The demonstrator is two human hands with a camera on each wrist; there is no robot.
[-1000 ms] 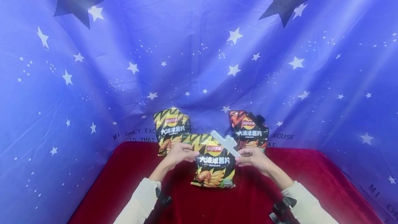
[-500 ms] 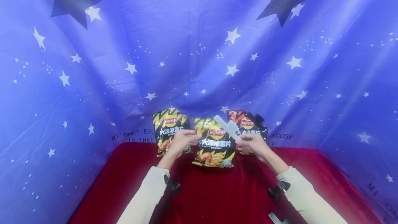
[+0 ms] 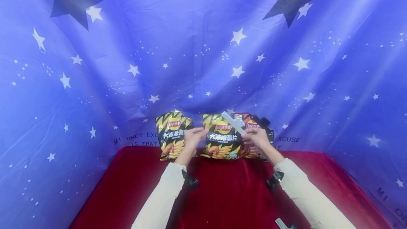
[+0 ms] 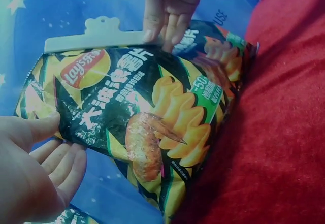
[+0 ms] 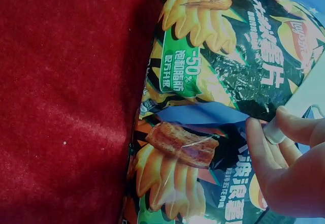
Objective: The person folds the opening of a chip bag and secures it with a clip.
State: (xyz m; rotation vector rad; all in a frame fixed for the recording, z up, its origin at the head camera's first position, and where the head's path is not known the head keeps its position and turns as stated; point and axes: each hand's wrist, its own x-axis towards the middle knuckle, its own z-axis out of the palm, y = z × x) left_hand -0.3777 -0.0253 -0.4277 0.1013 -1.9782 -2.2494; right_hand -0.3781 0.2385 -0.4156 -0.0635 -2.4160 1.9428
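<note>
A yellow-and-black potato chip bag (image 3: 220, 147) stands upright in the middle, at the back of the red cloth. A white bag clip (image 3: 233, 121) sits slanted across its top right corner. My left hand (image 3: 194, 139) pinches the bag's left edge, thumb (image 4: 43, 127) in front and fingers behind. With thumb and fingertips, my right hand (image 3: 258, 139) pinches the lower end of the clip at the bag's right side. Behind that hand stands a red-and-black chip bag (image 5: 177, 148), partly covered by the middle bag.
Another yellow-and-black chip bag (image 3: 173, 124) leans at the left, partly hidden by my left hand. A black clip (image 3: 264, 121) is on the red bag's corner. A second pale clip (image 3: 282, 224) lies at the near edge of the red cloth (image 3: 222, 193). A blue starry curtain (image 3: 197, 45) rises behind.
Both hands have moved forward, away from me, and slightly right with the clipped chip bag. It now stands between the other two bags, overlapping the red one.
</note>
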